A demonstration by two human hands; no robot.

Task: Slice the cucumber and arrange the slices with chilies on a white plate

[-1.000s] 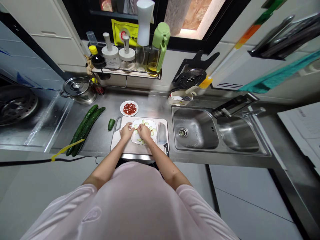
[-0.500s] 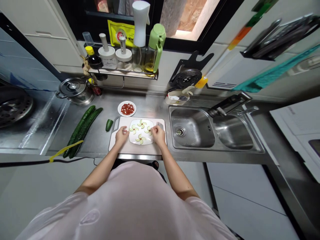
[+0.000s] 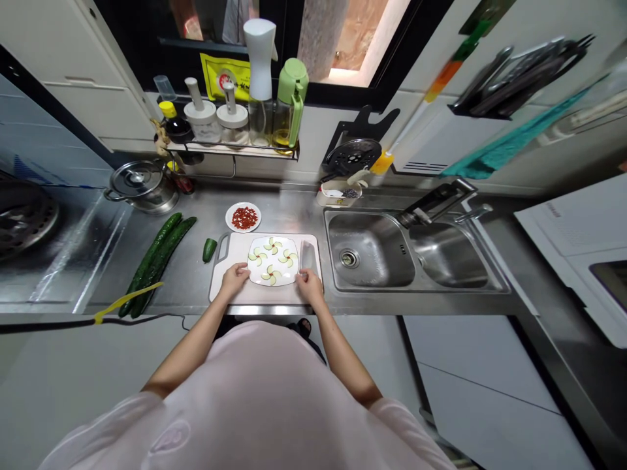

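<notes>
A white square plate point(image 3: 273, 261) lies on a pale cutting board point(image 3: 235, 297). Several pinwheels of thin green-edged cucumber slices point(image 3: 271, 275), each with a red centre, are laid out on it. My left hand point(image 3: 235, 281) has its fingers closed at the plate's left edge. At the lower right edge, my right hand point(image 3: 310, 286) pinches the rim; its fingertips are small in view. Right of the plate, a broad grey knife blade point(image 3: 308, 254) rests on the board, its lower end hidden by my right hand.
A small dish point(image 3: 228, 220) of red dried berries stands behind the board. To the left are a cucumber stub point(image 3: 209, 250), two long cucumbers point(image 3: 164, 261) and a steel pot point(image 3: 142, 186). The double sink point(image 3: 372, 251) is at the right. Bottles line a wall rack point(image 3: 245, 151).
My right hand has moved from the right-hand pinwheel down to the plate's edge. My left hand has shifted slightly along the left edge. The head view has turned a little.
</notes>
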